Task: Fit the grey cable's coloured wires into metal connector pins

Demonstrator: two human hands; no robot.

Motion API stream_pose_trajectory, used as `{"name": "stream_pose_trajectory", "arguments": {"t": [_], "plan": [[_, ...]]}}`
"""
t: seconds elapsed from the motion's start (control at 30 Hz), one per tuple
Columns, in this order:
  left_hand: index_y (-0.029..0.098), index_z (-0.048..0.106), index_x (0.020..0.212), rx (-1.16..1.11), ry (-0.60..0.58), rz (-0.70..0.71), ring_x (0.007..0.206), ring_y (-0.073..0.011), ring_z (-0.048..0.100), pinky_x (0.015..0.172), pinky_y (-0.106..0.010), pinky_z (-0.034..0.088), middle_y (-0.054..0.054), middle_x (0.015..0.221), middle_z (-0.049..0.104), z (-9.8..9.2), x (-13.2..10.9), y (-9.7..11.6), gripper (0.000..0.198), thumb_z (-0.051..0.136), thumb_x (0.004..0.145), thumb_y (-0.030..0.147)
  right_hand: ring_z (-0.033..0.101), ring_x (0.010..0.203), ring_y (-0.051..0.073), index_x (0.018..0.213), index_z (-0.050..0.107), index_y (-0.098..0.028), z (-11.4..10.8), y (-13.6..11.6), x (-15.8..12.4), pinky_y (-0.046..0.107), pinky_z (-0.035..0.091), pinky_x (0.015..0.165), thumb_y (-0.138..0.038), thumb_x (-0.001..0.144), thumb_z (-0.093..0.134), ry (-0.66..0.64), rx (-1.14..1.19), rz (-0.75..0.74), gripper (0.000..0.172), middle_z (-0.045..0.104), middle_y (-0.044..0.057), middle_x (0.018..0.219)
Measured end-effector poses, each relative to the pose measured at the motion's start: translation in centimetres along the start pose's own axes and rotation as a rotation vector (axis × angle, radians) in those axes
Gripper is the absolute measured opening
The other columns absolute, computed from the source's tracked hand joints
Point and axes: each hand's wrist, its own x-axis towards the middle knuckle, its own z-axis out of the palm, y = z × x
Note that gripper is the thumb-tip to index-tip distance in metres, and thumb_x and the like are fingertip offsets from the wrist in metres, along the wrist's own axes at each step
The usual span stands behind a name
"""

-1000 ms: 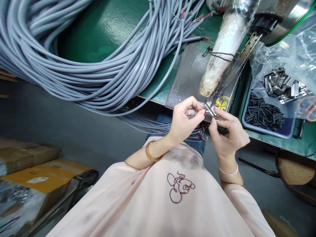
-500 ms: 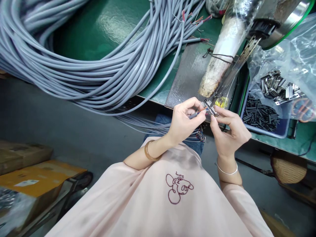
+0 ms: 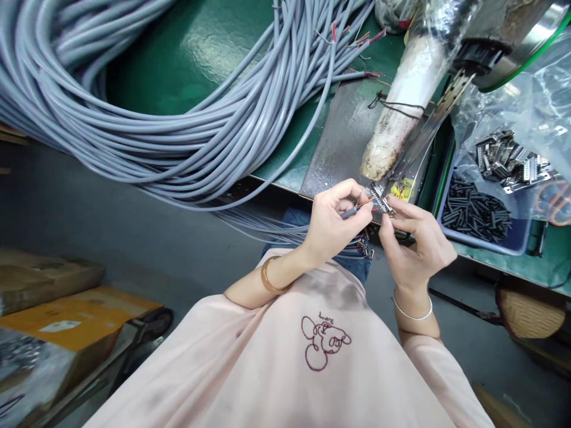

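Note:
Pinched in my left hand (image 3: 335, 219) is the stripped end of a grey cable (image 3: 349, 212), its thin coloured wires fanning toward a small metal pin connector (image 3: 380, 200). The fingertips of my right hand (image 3: 413, 235) are closed on the connector's near right end. Just above it, the metal arm of a soldering machine (image 3: 428, 128) reaches down close to the connector; whether they touch I cannot tell. A yellow item (image 3: 402, 189) lies on the dark plate (image 3: 341, 139) behind my right fingers. Below my hands, several wired connectors (image 3: 366, 246) hang by my lap.
A big bundle of grey cables (image 3: 187, 142) covers the left of the green bench (image 3: 156, 65). A white wrapped tube (image 3: 395, 113) slants over the plate. At right, a blue bin (image 3: 499, 245) holds black sleeves (image 3: 475, 211) and a plastic bag of connectors (image 3: 513, 157). Cardboard boxes (image 3: 80, 315) stand at lower left.
The whole view has shifted slightly. My hands keep nearly the same pose on the cable and the connector; the connector looks turned a little under the metal arm.

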Motion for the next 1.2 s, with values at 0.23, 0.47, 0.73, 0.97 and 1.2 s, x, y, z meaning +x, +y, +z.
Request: {"name": "stream_pose_trajectory", "arguments": {"t": [0.23, 0.47, 0.73, 0.97, 1.2], "plan": [[0.016, 0.056, 0.071, -0.075, -0.031, -0.081, 0.054, -0.0031, 0.042, 0.050, -0.018, 0.034, 0.002, 0.077, 0.058, -0.1, 0.1, -0.3, 0.018, 0.072, 0.078, 0.017, 0.078, 0.086, 0.018, 0.080, 0.062, -0.023, 0.1, 0.1, -0.2, 0.030, 0.065, 0.072, -0.014, 0.083, 0.075, -0.009, 0.051, 0.102, 0.017, 0.080, 0.001, 0.102], [0.017, 0.057, 0.073, 0.034, 0.004, 0.012, 0.058, -0.0060, 0.045, 0.052, -0.019, 0.037, 0.001, 0.072, 0.055, 0.1, -0.1, -0.2, 0.015, 0.067, 0.083, 0.015, 0.077, 0.089, 0.017, 0.080, 0.066, -0.023, 0.2, 0.1, 0.4, 0.031, 0.065, 0.076, -0.013, 0.083, 0.076, -0.001, 0.021, 0.055, 0.015, 0.080, 0.000, 0.102], [0.017, 0.059, 0.071, 0.053, -0.031, 0.027, 0.062, -0.0074, 0.049, 0.052, -0.019, 0.038, 0.000, 0.073, 0.057, -0.2, 0.1, 0.1, 0.015, 0.069, 0.082, 0.014, 0.078, 0.090, 0.018, 0.080, 0.065, -0.023, 0.0, -0.2, 0.4, 0.031, 0.066, 0.077, -0.014, 0.083, 0.077, 0.000, 0.010, 0.039, 0.016, 0.080, 0.001, 0.105], [0.016, 0.057, 0.072, 0.060, -0.088, -0.022, 0.057, -0.0047, 0.045, 0.051, -0.019, 0.035, 0.000, 0.074, 0.057, -0.5, -0.2, -0.6, 0.014, 0.067, 0.082, 0.013, 0.078, 0.085, 0.015, 0.082, 0.063, -0.022, -0.1, 0.2, -0.3, 0.026, 0.063, 0.073, -0.008, 0.081, 0.076, 0.003, -0.003, -0.005, 0.019, 0.080, 0.001, 0.103], [0.017, 0.058, 0.084, -0.099, -0.120, -0.099, 0.050, -0.0013, 0.046, 0.048, -0.015, 0.037, 0.003, 0.074, 0.059, -0.5, -0.6, -0.3, 0.012, 0.069, 0.083, 0.019, 0.078, 0.081, 0.015, 0.083, 0.064, -0.022, -0.5, -0.1, -0.8, 0.025, 0.063, 0.072, -0.009, 0.083, 0.075, 0.027, -0.015, 0.039, 0.017, 0.080, -0.001, 0.099]]}}
